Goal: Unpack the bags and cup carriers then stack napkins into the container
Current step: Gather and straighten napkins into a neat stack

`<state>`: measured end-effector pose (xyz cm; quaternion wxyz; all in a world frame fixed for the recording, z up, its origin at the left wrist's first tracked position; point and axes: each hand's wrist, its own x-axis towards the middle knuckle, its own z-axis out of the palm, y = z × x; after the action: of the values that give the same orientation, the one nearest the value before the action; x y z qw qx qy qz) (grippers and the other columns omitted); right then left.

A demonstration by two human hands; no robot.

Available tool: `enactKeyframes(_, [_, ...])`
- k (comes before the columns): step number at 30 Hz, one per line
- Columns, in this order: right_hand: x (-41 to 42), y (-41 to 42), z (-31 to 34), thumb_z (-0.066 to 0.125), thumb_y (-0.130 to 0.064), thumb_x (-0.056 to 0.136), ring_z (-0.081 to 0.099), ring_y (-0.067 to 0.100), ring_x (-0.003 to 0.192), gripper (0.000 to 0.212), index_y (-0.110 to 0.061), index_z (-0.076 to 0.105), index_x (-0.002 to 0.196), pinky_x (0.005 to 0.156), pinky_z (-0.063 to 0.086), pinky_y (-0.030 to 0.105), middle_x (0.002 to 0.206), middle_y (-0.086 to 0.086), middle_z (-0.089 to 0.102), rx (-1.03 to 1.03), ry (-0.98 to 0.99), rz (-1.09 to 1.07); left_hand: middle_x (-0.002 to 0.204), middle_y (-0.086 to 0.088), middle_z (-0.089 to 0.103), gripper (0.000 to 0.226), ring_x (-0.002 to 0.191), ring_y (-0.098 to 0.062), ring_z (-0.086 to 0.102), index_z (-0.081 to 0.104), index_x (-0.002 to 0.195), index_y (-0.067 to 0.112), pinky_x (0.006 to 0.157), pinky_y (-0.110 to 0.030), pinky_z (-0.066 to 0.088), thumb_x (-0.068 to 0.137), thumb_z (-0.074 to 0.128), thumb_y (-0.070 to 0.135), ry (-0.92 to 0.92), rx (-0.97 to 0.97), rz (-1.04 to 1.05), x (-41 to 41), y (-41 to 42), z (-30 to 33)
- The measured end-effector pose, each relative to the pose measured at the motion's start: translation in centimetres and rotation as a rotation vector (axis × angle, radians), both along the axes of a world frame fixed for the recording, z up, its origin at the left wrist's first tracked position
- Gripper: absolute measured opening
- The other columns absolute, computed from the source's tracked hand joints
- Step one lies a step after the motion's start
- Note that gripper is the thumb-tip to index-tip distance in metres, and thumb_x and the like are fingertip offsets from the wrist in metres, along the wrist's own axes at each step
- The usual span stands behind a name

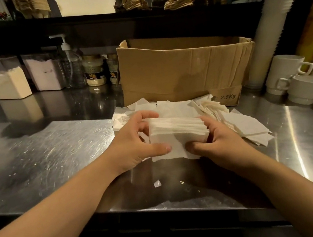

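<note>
A thick stack of white napkins [175, 134] is squeezed between both hands just above the steel counter [53, 157]. My left hand [135, 143] grips its left side, thumb on the front face. Gripping the right side is my right hand [222, 138], thumb under the lower front corner. More loose napkins [244, 123] lie scattered on the counter behind and to the right of the stack. An open cardboard box [185, 71] marked 2.5Kg stands right behind them.
White mugs [302, 82] are piled at the right, next to a tall column of stacked white cups [271, 14]. At the back left stand two powder bins [9, 83], a pump bottle [71, 66] and jars [94, 70]. The counter's front edge runs below my forearms.
</note>
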<state>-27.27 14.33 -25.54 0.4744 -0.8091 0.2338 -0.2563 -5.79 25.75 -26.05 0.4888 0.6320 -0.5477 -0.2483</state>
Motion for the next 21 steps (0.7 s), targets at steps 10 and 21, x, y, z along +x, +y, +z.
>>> enactKeyframes(10, [0.45, 0.09, -0.68, 0.086, -0.035, 0.078, 0.035, -0.034, 0.105, 0.112, -0.045, 0.004, 0.154, 0.081, 0.033, -0.008, 0.122, -0.044, 0.022, -0.112, 0.12, 0.068, 0.125, 0.021, 0.059, 0.087, 0.112, 0.006, 0.057, 0.047, 0.136, 0.047, 0.095, -0.017, 0.051, 0.066, 0.096, 0.03, -0.098, 0.164, -0.13, -0.33, -0.33, 0.03])
enactKeyframes(21, [0.13, -0.01, -0.65, 0.088, -0.023, 0.077, 0.058, -0.007, 0.103, 0.069, -0.037, 0.052, 0.135, 0.084, 0.053, 0.015, 0.12, -0.018, 0.056, -0.126, 0.012, 0.007, 0.114, 0.005, 0.075, 0.053, 0.11, -0.009, 0.069, 0.069, 0.123, 0.024, 0.09, -0.024, 0.057, 0.075, 0.089, 0.015, -0.001, 0.129, -0.187, -0.1, -0.32, 0.35])
